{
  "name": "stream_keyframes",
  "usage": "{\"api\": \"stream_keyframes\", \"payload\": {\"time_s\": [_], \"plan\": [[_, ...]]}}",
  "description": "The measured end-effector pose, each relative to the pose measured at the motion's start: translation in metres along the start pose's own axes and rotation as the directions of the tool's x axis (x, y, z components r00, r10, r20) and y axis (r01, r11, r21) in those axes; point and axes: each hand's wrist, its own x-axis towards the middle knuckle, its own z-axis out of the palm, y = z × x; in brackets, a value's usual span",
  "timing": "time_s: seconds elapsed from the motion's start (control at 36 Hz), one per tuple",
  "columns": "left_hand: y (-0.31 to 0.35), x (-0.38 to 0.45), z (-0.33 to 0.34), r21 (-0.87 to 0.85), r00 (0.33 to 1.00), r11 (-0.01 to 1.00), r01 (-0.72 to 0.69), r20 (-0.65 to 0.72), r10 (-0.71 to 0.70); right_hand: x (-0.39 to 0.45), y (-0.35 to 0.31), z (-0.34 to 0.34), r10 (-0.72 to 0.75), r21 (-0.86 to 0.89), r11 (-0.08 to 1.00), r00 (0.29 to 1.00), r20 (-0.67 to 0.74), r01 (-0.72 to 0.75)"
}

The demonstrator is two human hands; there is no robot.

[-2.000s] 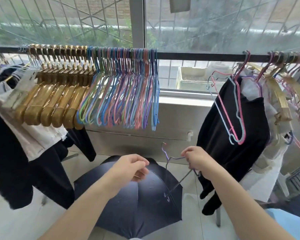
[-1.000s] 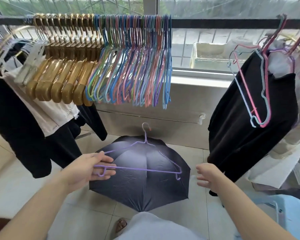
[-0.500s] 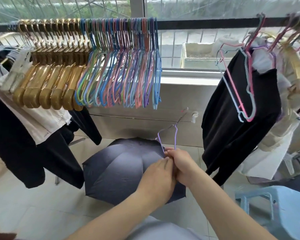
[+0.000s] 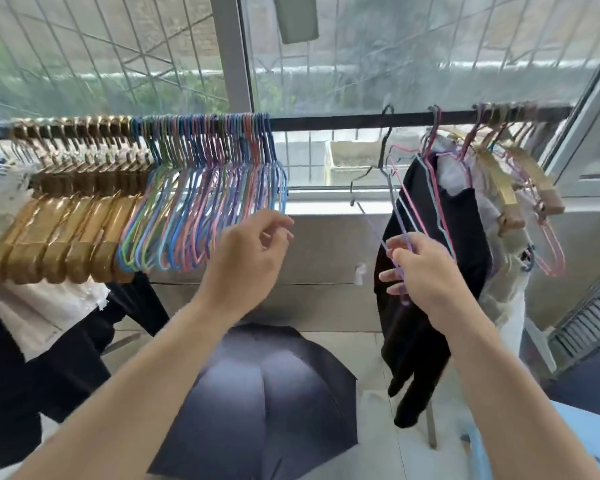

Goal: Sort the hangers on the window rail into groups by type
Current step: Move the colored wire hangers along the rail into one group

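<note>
A dark window rail (image 4: 326, 122) carries gold hangers (image 4: 66, 237) at far left, then packed coloured wire hangers (image 4: 205, 202). The right hand (image 4: 426, 271) pinches a purple wire hanger (image 4: 395, 216) below the rail — its hook blurred near the bar. The left hand (image 4: 250, 258) hovers with fingers loosely curled, holding nothing.

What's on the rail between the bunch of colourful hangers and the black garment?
One dark wire hanger hooked on the rail; the rest is bare between the colourful hangers and black garment, in the head view.
</note>
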Motion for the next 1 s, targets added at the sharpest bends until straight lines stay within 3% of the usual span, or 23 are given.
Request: {"api": "stream_keyframes", "payload": {"time_s": [0.25,0.39,0.53,0.67,1.0], "plan": [[0.000,0.019,-0.006,0.067,0.997,0.996,0.058,0.043,-0.061,0.036,-0.027,-0.025,-0.126,-0.123,0.986,0.980,-0.151,0.108],[-0.004,0.014,-0.002,0.062,0.993,0.993,0.099,0.057,-0.102,0.059,-0.040,-0.031,-0.039,-0.047,0.998,0.990,-0.134,0.033],[-0.008,0.008,-0.002,0.075,0.989,0.989,0.125,0.074,-0.131,0.056,-0.034,-0.032,-0.056,-0.257,0.967,0.979,-0.195,0.004],[-0.012,0.006,-0.004,0.092,0.989,0.988,0.126,0.066,-0.132,0.059,-0.026,-0.034,0.008,-0.372,0.926,0.986,-0.166,-0.070],[-0.011,0.003,0.002,0.085,0.981,0.984,0.154,0.104,-0.162,0.057,-0.013,-0.034,-0.083,-0.510,0.859,0.972,-0.220,-0.042]]}}
